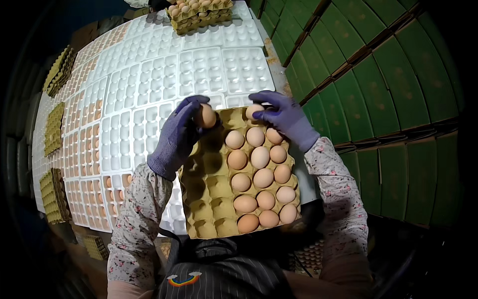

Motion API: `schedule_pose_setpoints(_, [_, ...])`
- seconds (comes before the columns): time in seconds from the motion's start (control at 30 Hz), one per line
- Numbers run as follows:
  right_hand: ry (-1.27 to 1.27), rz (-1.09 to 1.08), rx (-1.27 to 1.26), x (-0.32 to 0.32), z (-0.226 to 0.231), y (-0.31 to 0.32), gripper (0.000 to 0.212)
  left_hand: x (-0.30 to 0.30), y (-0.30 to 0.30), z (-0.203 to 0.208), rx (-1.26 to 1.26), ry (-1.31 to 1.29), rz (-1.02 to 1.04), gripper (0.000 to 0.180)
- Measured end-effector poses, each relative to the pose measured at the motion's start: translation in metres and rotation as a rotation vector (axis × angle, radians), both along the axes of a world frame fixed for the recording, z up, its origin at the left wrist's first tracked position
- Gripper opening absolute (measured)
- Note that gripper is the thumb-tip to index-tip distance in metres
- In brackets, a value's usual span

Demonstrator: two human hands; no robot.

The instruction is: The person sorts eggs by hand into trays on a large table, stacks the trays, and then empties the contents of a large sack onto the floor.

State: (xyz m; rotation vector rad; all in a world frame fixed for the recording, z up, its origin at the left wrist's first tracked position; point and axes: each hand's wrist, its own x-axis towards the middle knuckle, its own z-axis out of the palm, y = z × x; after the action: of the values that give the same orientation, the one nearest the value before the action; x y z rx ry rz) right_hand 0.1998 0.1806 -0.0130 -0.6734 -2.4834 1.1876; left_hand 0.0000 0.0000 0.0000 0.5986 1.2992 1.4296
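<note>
A yellow-brown pulp egg tray lies in front of me, with brown eggs in its columns on the right and bare cups on the left. At its far left corner my left hand, in a purple glove, is closed around a brown egg held above the tray. My right hand, gloved the same way, curls its fingers and thumb round a paler egg at the far edge. Whether that egg is lifted from its cup I cannot tell.
White moulded trays cover the table beyond; those at the left hold eggs. Stacked pulp trays line the left edge. An egg-filled stack stands at the far end. Green boxes are piled along the right.
</note>
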Motion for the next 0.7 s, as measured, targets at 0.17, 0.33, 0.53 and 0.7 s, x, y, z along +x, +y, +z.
schedule_pose_setpoints(0.17, [-0.037,-0.179,-0.003,0.016,0.032,0.024,0.038,0.055,0.008,0.005,-0.225,1.38,-0.227,0.041])
schedule_pose_setpoints(0.33, [-0.888,-0.099,0.516,-0.012,0.04,-0.005,0.064,0.034,0.007,0.003,-0.156,1.228,-0.269,0.046])
schedule_pose_setpoints(0.53, [-0.067,-0.129,-0.614,0.055,0.042,0.023,0.042,0.029,0.024,0.011,0.126,0.331,-0.291,0.032])
schedule_pose_setpoints(0.7, [-0.068,0.164,0.361,0.056,0.029,0.009,0.045,0.065,0.047,0.009,0.115,1.542,-0.397,0.025])
